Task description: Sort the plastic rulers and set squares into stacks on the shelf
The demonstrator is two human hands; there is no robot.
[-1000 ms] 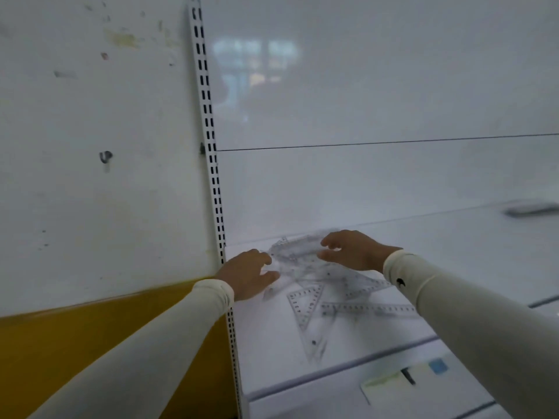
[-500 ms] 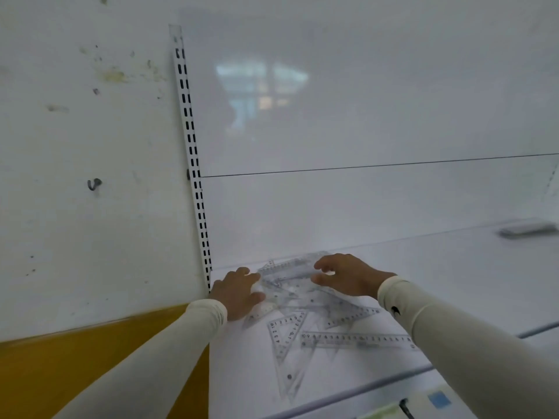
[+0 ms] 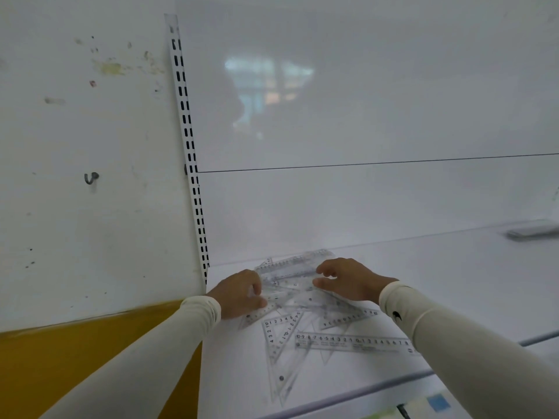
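Note:
A loose pile of clear plastic rulers and set squares [image 3: 302, 300] lies on the white shelf [image 3: 453, 282], near its left back corner. My left hand [image 3: 239, 293] and my right hand [image 3: 348, 279] each grip one end of a clear ruler [image 3: 289, 275] at the back of the pile. Nearer the front lie a clear set square [image 3: 279, 337] and a long straight ruler [image 3: 351, 341], flat and apart from both hands. More clear pieces overlap under my hands and are hard to tell apart.
A slotted white upright [image 3: 189, 146] runs down the shelf's left side, beside a stained wall with a small hook [image 3: 90, 177]. A flat grey object [image 3: 532, 230] lies far right at the back. The shelf's front rail [image 3: 363, 388] carries price labels.
The view has tilted and moved closer. Both hands stay on the back of the pile, their fingers curling tighter around the clear ruler's ends.

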